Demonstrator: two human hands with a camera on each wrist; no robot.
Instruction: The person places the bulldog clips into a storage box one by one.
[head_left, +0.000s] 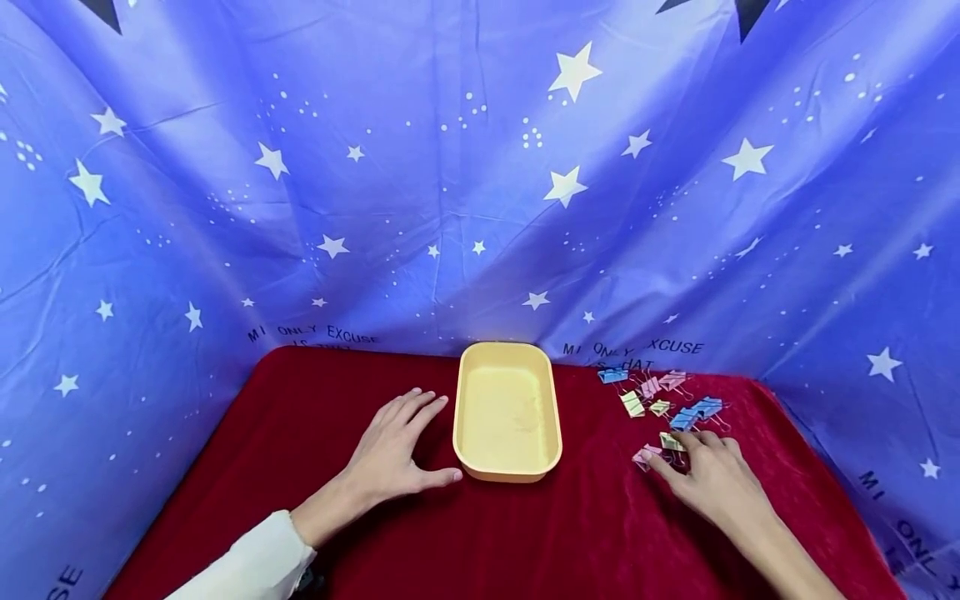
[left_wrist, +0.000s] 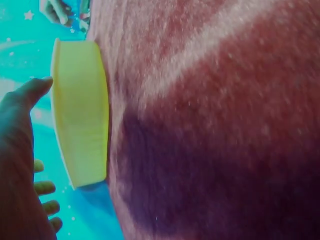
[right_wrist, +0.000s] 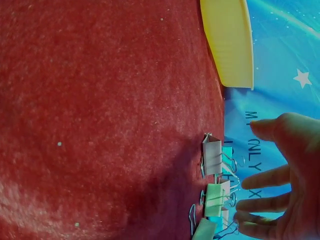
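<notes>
A yellow rectangular tray (head_left: pixel 504 404) stands on the red cloth, with nothing in it. Beside its left wall is my left hand (head_left: pixel 386 454), fingers spread and relaxed; the thumb (left_wrist: pixel 37 91) is close to the rim, and I cannot tell if it touches. My right hand (head_left: pixel 716 479) hovers at the near end of a group of binder clips. Its thumb is by a pink binder clip (head_left: pixel 642 457) and its fingers are over a yellow-green binder clip (head_left: pixel 670 442). In the right wrist view, the fingers (right_wrist: pixel 267 177) are parted and hold nothing.
Behind that hand lie more binder clips: blue (head_left: pixel 684 418), yellow (head_left: pixel 632 405), pink (head_left: pixel 674 380) and another blue clip (head_left: pixel 613 376) near the back edge. A blue star-printed curtain (head_left: pixel 450 183) encloses the red-covered table (head_left: pixel 547 542) at the back and sides.
</notes>
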